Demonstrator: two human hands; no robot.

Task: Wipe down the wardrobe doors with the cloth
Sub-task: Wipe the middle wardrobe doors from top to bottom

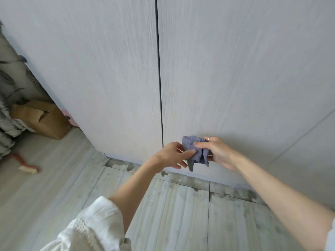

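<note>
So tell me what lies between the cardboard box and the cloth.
In the head view, the left wardrobe door stands between the cardboard box and the cloth, with bare floor below.

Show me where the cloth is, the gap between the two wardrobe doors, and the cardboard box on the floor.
cloth (190,144): head view, on its bunched upper fold between the two hands.
gap between the doors (159,78): head view, midway along the dark vertical line.
cardboard box (46,120): head view, on its brown side face.
</note>
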